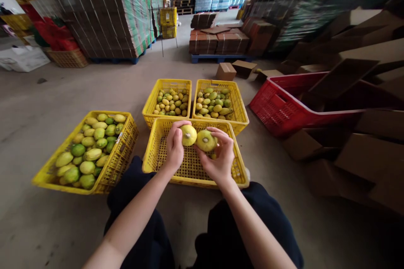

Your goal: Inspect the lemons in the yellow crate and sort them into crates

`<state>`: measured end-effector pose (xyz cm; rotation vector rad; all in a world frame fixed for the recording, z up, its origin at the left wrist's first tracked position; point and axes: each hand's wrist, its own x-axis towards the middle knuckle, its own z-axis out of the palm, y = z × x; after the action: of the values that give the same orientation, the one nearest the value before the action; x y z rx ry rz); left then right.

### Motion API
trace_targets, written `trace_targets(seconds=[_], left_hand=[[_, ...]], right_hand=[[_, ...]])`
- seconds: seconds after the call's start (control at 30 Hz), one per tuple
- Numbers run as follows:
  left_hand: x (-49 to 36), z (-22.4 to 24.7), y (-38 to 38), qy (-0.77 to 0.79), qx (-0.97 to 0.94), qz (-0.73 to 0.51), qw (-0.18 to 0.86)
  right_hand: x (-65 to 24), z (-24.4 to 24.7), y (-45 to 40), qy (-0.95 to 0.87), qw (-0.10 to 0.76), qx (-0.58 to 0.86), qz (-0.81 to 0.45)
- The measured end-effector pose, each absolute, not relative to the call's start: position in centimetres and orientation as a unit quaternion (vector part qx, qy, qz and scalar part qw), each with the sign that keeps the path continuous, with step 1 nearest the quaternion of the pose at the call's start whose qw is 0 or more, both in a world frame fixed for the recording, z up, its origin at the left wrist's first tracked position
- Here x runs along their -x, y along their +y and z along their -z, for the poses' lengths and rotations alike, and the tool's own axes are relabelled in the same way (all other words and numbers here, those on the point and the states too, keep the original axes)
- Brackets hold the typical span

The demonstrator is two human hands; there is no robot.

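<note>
My left hand (pixel 175 145) is wrapped round a round yellow fruit (pixel 189 135), its stem end facing up. Beside it, my right hand (pixel 221 155) grips a greener yellow fruit (pixel 206 141) between thumb and fingers. The two fruits are side by side and look close to touching. Both hands are above a yellow plastic crate (pixel 192 180) with a perforated bottom, standing between my legs. A little fruit shows in that crate under my right hand; the rest of that spot is hidden.
Yellow crates of green and yellow fruit stand at the left (pixel 109 185), behind left (pixel 150 100) and behind right (pixel 240 105). A red crate (pixel 277 105) and cardboard boxes (pixel 369 159) lie right. Wrapped stacks (pixel 94 12) and a blue pallet (pixel 217 58) are farther back.
</note>
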<state>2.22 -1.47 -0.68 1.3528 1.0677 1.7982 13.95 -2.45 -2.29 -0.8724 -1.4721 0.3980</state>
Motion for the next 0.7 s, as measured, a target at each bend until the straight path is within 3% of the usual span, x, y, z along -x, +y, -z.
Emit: trace_targets(seconds=[0.2, 0.3, 0.43, 0.7], left_hand=[[-1.9, 0.4, -1.6, 0.394, -0.536, -0.66, 0.349], [-1.4, 0.3, -1.4, 0.396, -0.55, -0.629, 0.382], [-0.7, 0.6, -0.8, 0.423, -0.529, -0.54, 0.499], [-0.3, 1.2, 0.1, 0.527, -0.429, -0.388, 0.623]], right_hand=[[-14.3, 2.1, -2.2, -0.616, 0.666, 0.375, -0.191], [-15.1, 1.7, -1.8, -0.578, 0.632, 0.396, -0.331], [-16.0, 1.3, -1.2, -0.462, 0.534, 0.403, -0.582], [-15.0, 1.4, -0.8, -0.308, 0.445, 0.409, -0.735]])
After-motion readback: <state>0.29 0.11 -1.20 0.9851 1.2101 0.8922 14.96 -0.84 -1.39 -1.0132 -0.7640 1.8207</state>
